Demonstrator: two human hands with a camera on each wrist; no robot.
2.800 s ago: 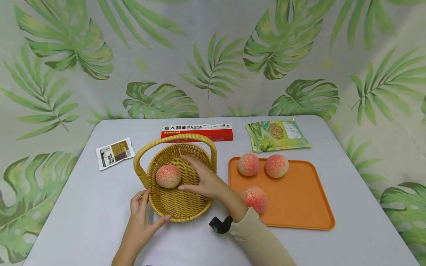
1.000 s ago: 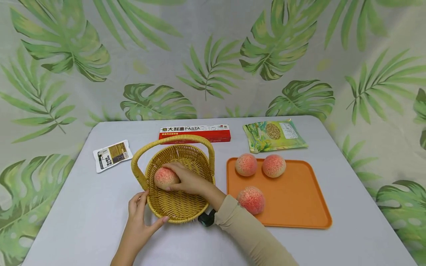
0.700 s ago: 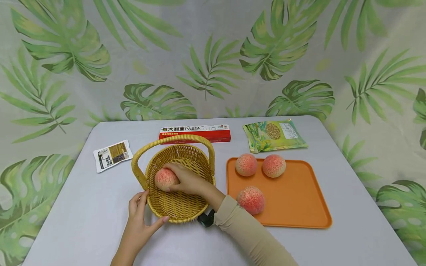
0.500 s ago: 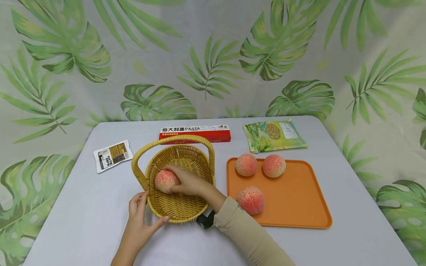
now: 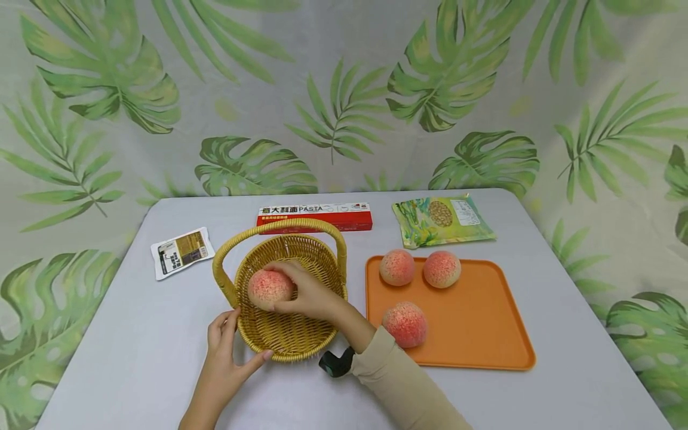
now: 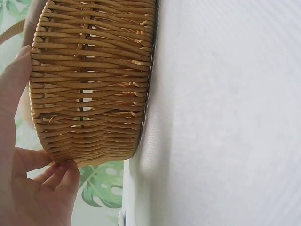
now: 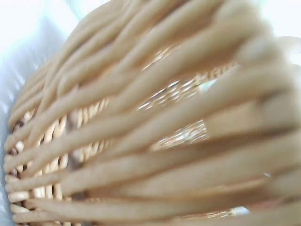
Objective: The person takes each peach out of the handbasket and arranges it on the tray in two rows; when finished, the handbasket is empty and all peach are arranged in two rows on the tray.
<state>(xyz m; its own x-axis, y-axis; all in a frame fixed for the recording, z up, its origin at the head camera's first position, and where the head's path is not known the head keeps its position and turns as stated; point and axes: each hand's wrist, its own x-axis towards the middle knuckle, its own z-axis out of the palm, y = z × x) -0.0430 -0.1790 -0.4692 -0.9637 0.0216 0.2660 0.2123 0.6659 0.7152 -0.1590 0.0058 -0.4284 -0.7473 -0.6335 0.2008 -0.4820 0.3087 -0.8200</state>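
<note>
In the head view, a yellow wicker basket with an arched handle stands left of the table's middle. Inside it is a pink and cream peach, gripped by my right hand with thumb and fingers on its right side. My left hand holds the basket's near left side, its thumb at the front rim and its fingers by the handle's foot. The left wrist view shows curled fingers against the woven wall. Only blurred weave fills the right wrist view; the right hand is hidden there.
On the right lies an orange tray bearing three more peaches. Behind the basket is a red and white pasta box. A green bag lies at back right, a small white and brown packet at left.
My right hand, earlier spread beside the peach, has moved left and taken hold of it. The peach now looks slightly larger, nearer the camera. My left hand stays at the basket.
</note>
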